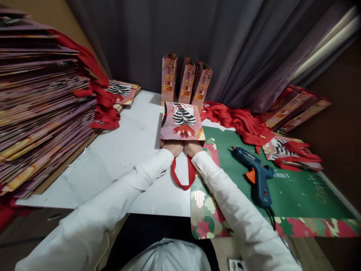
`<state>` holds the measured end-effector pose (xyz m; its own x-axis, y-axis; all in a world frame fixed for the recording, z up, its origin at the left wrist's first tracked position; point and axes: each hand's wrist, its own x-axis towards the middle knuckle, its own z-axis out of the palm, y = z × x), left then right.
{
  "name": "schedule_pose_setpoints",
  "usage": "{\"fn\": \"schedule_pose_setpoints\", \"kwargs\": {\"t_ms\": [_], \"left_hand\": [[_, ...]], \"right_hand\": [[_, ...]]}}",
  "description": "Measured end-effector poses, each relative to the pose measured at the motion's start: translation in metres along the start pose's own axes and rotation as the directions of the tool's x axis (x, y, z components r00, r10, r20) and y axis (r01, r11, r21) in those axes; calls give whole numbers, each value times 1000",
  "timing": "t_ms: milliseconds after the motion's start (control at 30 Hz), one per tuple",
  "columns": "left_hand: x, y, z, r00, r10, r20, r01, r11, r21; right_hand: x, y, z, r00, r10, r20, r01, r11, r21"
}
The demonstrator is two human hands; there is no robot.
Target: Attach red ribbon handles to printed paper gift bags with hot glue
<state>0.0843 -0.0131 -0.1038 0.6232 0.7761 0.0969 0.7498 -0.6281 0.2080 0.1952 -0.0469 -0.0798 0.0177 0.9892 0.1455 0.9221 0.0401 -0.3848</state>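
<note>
A pink paper gift bag (183,121) with a black-and-white striped print and a red bow lies on the table, its mouth toward me. My left hand (174,146) reaches into the mouth on the left side, and my right hand (193,146) reaches in beside it. The bag hides the fingers of both hands. A red ribbon handle (184,186) loops out of the mouth between my wrists. Off to the right of my right arm, a blue glue gun (255,173) with an orange trigger lies on a green printed sheet (293,195).
Three standing gift bags (185,81) are behind the bag. Flat bags form a tall stack (42,98) at the left. Red ribbons (239,118) lie in a heap at the back right, near more bags (296,107). A grey curtain (169,34) hangs behind the white table (121,146).
</note>
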Motion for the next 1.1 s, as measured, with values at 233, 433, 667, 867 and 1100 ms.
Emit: {"fn": "schedule_pose_setpoints", "kwargs": {"t_ms": [233, 433, 667, 867, 1100], "left_hand": [[4, 0, -5, 1000, 24, -3, -24, 999, -37], [-34, 12, -18, 1000, -4, 6, 4, 1000, -16], [-72, 20, -32, 1000, 19, -4, -19, 999, 34], [-63, 23, -40, 1000, -6, 0, 6, 997, 79], [-68, 22, -40, 1000, -26, 1, 26, 994, 103]], "right_hand": [[-58, -11, -12, 992, -52, 116, 68, 987, -143], [-63, -21, -19, 992, 17, 127, 14, 972, -236], [-60, -22, -15, 993, 16, 114, 16, 961, -277], [-59, -32, -10, 994, 38, 99, -3, 942, -336], [-59, -33, -12, 994, 101, 50, -76, 930, -359]]}}
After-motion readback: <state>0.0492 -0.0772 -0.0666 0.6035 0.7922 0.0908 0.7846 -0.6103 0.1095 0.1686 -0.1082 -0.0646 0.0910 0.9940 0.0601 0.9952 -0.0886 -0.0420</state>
